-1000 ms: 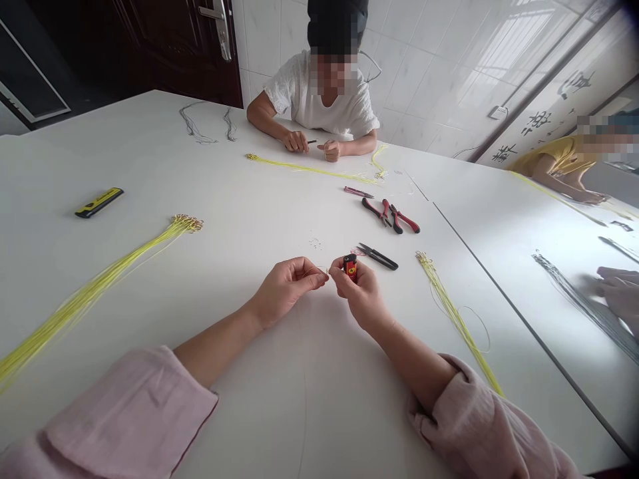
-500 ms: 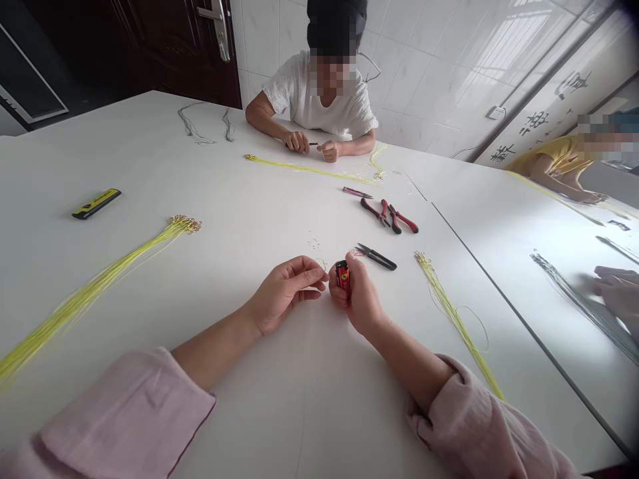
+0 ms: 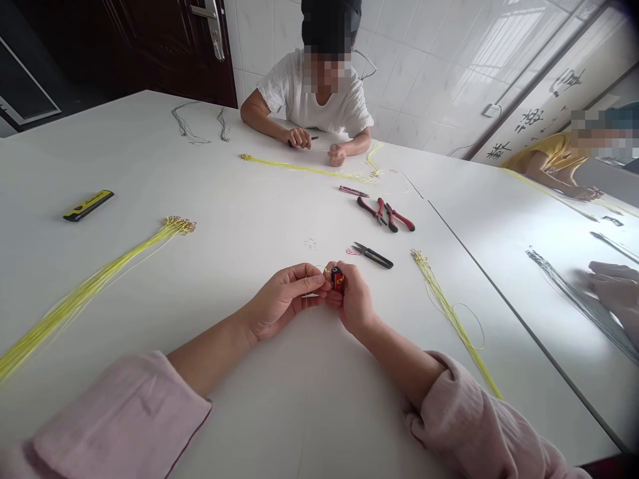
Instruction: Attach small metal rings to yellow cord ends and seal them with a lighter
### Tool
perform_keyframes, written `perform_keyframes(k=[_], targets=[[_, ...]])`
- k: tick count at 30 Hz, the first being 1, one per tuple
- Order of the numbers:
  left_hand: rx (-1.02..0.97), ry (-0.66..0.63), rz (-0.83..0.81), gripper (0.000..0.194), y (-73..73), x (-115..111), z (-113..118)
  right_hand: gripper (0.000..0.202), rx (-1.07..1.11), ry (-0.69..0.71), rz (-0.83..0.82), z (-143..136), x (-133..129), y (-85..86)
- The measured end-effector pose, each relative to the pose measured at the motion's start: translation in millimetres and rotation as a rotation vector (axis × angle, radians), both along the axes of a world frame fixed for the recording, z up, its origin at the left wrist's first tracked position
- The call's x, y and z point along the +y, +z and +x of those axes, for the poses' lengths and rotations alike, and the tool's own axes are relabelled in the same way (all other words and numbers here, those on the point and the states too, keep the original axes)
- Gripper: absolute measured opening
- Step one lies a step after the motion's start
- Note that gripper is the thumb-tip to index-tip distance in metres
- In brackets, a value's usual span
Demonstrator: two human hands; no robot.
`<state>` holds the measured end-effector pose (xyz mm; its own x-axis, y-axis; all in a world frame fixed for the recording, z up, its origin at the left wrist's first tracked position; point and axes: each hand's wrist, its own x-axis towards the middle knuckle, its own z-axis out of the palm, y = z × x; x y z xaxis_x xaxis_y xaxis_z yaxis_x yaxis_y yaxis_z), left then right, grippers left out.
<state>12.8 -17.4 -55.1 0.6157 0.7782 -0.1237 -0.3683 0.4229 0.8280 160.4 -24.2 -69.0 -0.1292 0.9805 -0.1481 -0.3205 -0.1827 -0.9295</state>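
My left hand (image 3: 284, 296) is closed in a pinch on a thin yellow cord (image 3: 326, 272), whose fine strand hangs below the fingers. Against its fingertips sits my right hand (image 3: 353, 297), wrapped round a small red and black lighter (image 3: 338, 279) held upright. I cannot make out a flame. Just beyond the hands lie black thread snips (image 3: 373, 255) and a scatter of tiny dark bits (image 3: 310, 243).
Yellow cord bundles lie left (image 3: 100, 283) and right (image 3: 456, 319) on the white table (image 3: 239, 426). Red-handled pliers (image 3: 384, 214) and a yellow-black box cutter (image 3: 88, 205) are farther out. A person (image 3: 319, 93) works opposite; another person's hand (image 3: 616, 286) rests at right by grey cords (image 3: 574, 293).
My two hands have come together, the lighter now beside the left fingertips and the cord end. The person opposite has moved one hand away from the tool in the other. The view shifted slightly.
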Motion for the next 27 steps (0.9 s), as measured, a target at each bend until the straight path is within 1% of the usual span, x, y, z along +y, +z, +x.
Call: perform_keyframes(k=[8, 15, 27], targets=[[0.014, -0.027, 0.012, 0.018, 1.2, -1.0, -0.4, 0.03, -0.119, -0.063, 0.17, -2.1, -2.5, -0.1], [0.019, -0.057, 0.025, 0.018, 3.2, -1.9, -1.4, 0.034, -0.186, -0.055, 0.282, -1.9, -5.3, 2.9], [0.018, -0.068, 0.021, 0.016, 2.3, -1.3, -1.4, 0.034, -0.229, -0.068, 0.318, -0.8, -6.3, 2.4]])
